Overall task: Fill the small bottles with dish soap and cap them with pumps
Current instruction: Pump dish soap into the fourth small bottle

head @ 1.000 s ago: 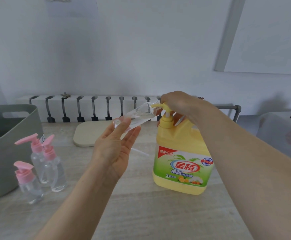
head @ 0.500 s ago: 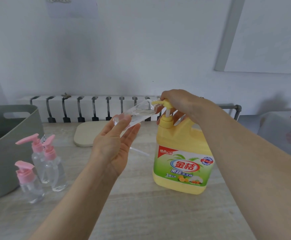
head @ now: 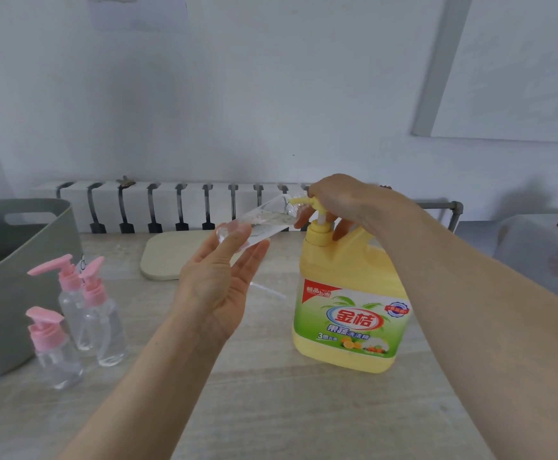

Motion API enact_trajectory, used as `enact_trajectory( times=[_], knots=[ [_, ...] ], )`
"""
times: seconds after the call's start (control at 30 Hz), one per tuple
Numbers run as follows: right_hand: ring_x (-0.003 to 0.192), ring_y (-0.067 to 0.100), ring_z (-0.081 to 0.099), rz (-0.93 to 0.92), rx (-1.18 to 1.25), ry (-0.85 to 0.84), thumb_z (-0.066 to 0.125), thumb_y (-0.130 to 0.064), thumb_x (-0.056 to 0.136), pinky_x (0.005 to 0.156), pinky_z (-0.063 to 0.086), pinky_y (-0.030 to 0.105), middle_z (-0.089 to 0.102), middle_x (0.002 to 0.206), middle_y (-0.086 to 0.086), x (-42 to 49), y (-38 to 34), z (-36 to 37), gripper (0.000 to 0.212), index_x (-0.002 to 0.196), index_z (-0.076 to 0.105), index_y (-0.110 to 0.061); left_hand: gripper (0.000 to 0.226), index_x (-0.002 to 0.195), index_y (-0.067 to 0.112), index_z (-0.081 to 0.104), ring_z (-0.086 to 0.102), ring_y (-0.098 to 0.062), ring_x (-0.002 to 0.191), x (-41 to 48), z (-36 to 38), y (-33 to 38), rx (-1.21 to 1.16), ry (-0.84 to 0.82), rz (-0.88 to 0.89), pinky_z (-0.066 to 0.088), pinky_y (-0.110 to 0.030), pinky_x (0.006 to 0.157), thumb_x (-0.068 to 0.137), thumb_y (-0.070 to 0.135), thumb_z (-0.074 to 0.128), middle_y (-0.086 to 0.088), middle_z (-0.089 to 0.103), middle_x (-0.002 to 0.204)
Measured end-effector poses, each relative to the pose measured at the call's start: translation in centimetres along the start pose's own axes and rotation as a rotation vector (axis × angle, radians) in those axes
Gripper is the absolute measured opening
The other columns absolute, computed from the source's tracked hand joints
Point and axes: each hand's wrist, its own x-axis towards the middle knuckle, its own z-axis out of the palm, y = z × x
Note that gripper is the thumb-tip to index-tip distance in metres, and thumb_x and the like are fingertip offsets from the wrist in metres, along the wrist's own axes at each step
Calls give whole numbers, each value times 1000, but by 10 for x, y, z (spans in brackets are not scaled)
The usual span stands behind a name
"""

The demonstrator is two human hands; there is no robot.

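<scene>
My left hand [head: 218, 287] holds a small clear bottle [head: 264, 217] tilted nearly flat, thumb at its base. The bottle's open mouth meets the yellow nozzle [head: 299, 201] of the big yellow dish soap jug [head: 350, 293]. A little clear liquid lies inside the bottle. My right hand [head: 344, 197] sits on top of the jug's pump head, fingers curled down round it. Three small clear bottles with pink pumps [head: 105, 327] stand at the left of the table. A thin white pump tube [head: 267, 290] lies on the table behind my left hand; whatever it joins to is hidden.
A grey plastic tub [head: 5, 293] stands at the far left, close to the capped bottles. A pale oval board [head: 165, 257] lies at the back of the wooden table, in front of a white slatted rack [head: 171, 200]. A covered object [head: 536, 247] sits at the right.
Both hands keep their hold and place. The pump head under my right hand bobs only slightly.
</scene>
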Motion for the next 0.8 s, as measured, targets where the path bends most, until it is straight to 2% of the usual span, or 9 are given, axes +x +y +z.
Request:
enact_trajectory(
  times=[0.1,0.2,0.3,0.37,0.43,0.57,0.6,0.7,0.8],
  knots=[
    [70,25,54,3,-32,-8,43,4,87,54,42,25,60,87,5,-2,-2,0,30,90,68,-12,42,111,-2,67,74,-25,85,1,-1,0,-6,7,-6,61,-33,72,70,-1,76,-13,72,99],
    [58,21,52,-7,-32,24,44,5,89,49,39,24,60,83,6,-1,-2,2,28,108,63,-5,44,111,-2,67,73,-26,86,1,-2,0,-9,9,-12,61,-33,72,68,-1,77,-14,71,101],
    [58,21,51,-2,-6,23,43,5,89,48,39,23,58,78,4,1,-2,3,26,105,60,-7,45,108,-1,68,74,-26,84,1,-2,0,-6,11,-21,61,-32,72,65,0,78,-15,71,102],
    [61,23,52,0,25,34,42,2,88,49,40,24,59,83,7,2,0,5,24,99,62,-5,46,108,-1,68,74,-26,83,1,-2,-1,-10,9,-24,60,-31,69,63,0,78,-14,74,94],
    [62,25,53,1,54,66,41,-3,88,51,39,25,61,82,7,1,2,5,24,79,64,-7,48,109,-2,68,74,-26,82,1,-3,-1,-18,6,-23,60,-30,67,62,0,78,-12,75,85],
    [61,22,56,-16,161,106,41,-22,89,51,39,23,64,47,-8,0,7,3,43,52,64,-17,47,109,-2,67,74,-26,81,0,-3,0,-23,-4,-19,60,-30,67,63,-1,78,-10,75,79],
    [61,23,57,-18,182,103,40,-28,87,53,40,24,63,47,-8,0,8,2,49,48,67,-18,46,109,-2,68,74,-26,81,0,-2,1,-22,-2,-18,60,-31,67,64,-1,78,-11,75,81],
    [60,26,60,-36,246,76,39,-39,82,62,45,30,73,69,3,-2,8,0,46,59,76,-24,47,106,-2,69,74,-28,79,-1,3,3,-25,12,-13,61,-33,69,60,-2,78,-14,71,96],
    [55,26,56,-48,349,86,40,-41,82,64,49,32,72,69,8,-4,9,-1,46,65,76,-17,46,105,-2,69,74,-28,78,-2,6,4,-26,11,-7,61,-34,68,59,-2,78,-14,67,97]
  ],
)
